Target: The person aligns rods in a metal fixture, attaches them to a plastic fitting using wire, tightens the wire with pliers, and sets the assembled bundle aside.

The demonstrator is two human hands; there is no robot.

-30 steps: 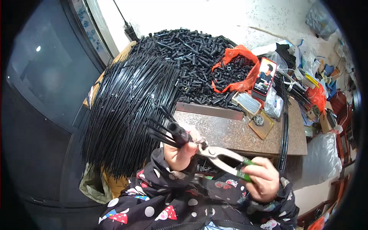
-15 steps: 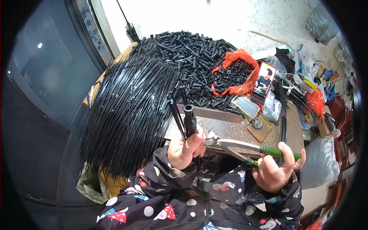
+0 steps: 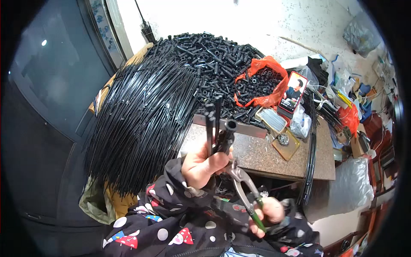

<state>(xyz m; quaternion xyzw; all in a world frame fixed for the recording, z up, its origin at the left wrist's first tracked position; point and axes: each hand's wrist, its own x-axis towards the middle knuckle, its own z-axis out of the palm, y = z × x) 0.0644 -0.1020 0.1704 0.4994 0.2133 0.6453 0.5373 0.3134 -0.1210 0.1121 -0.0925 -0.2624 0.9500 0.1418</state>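
My left hand (image 3: 200,168) is wrapped round a bundle of thin black rods (image 3: 209,124) and a black plastic tube (image 3: 230,127), whose hollow end points up. Closed on the green handles of a pair of pincers (image 3: 244,182) is my right hand (image 3: 271,212). The jaws of the pincers are at the left hand's fingertips, just below the tube. Whether they grip anything there is hidden by the fingers. To the left of my left hand lies a large heap of long black rods (image 3: 141,115).
A big pile of short black tubes (image 3: 205,60) covers the table's back, behind a metal strip (image 3: 250,129). Small black parts fill a red bag (image 3: 280,92). A phone (image 3: 292,92), a tray of thin pins (image 3: 273,120) and a yellowish dish (image 3: 286,147) stand at the right.
The pincers have swung down and left, and their handles are closer together. My right hand has moved down with them. The tube in my left hand has tilted to the right.
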